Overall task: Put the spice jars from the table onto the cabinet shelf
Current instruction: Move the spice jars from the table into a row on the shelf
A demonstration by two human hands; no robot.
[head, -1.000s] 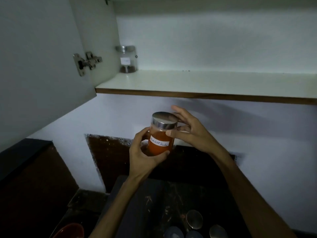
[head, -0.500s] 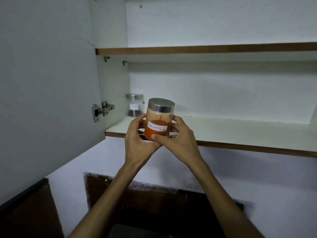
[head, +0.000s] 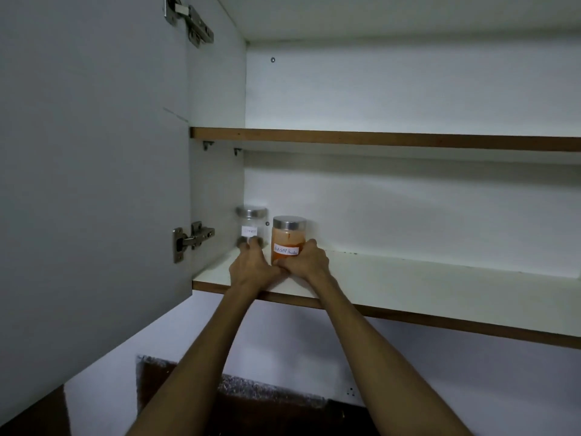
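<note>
The red chilli powder jar [head: 288, 240], orange-filled with a steel lid and a handwritten label, is standing upright on the lower cabinet shelf [head: 408, 278], toward its left end. Both hands are cupping its base from the front: the right hand [head: 304, 260] is curling its fingers round the jar's right side, its grip closed on the glass, and the left hand [head: 251, 268] is pressing in from the jar's left, thumb meeting the other hand below the label. How far the left fingers are wrapping behind the jar I cannot tell.

Just left of the chilli jar, nearly touching it, a clear glass jar [head: 251, 226] with a white label is sitting in the shelf's back corner. Further left of it, the cabinet door [head: 94, 152] is hanging open on its steel hinge [head: 193, 238]. Above the jar, the upper shelf [head: 377, 139] is showing only its brown edge.

This looks like the placing step, with the jar apparently already bearing on the shelf. The next move calls for letting go gently, drawing both hands straight back without nudging the neighbouring jar, then returning for another.
</note>
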